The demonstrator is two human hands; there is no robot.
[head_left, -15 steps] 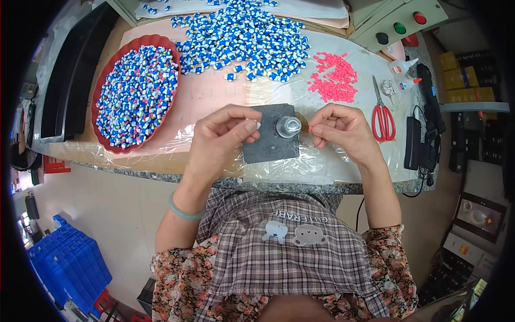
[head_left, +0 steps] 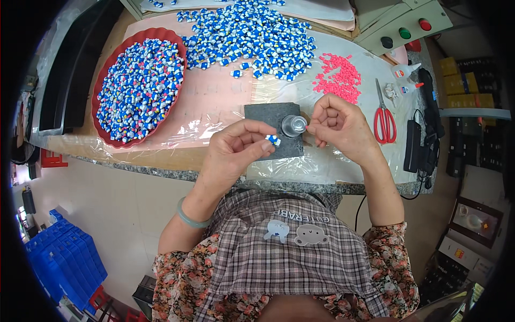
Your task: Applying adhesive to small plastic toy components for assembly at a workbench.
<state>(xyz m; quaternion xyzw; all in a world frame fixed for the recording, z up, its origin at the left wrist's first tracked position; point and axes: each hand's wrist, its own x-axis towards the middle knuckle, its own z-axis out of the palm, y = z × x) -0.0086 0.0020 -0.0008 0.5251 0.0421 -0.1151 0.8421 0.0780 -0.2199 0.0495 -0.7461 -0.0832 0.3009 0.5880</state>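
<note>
Between thumb and index finger, my left hand (head_left: 238, 146) pinches a small blue-and-white figurine (head_left: 273, 140) over the near part of a dark grey mat (head_left: 260, 114). A small clear glass cup (head_left: 294, 126) stands on the mat's right side. Just right of the cup, my right hand (head_left: 343, 127) is closed in a pinch, its fingertips around a tiny pink piece (head_left: 307, 129) that barely shows. Many loose pink pieces (head_left: 338, 78) lie spread on the plastic-covered table beyond that hand.
A red scalloped tray (head_left: 181, 72) full of blue-and-white figurines stands at the left. More figurines (head_left: 252, 40) are heaped at the back. Red-handled scissors (head_left: 384, 124), glue bottles (head_left: 405, 70) and a black power strip (head_left: 412, 145) lie on the right. A grey box with buttons (head_left: 403, 27) stands behind.
My left hand has moved right and slightly nearer, and the figurine it holds now shows more fully. The right hand has shifted a little left, closer to the cup. The whole view has tilted slightly.
</note>
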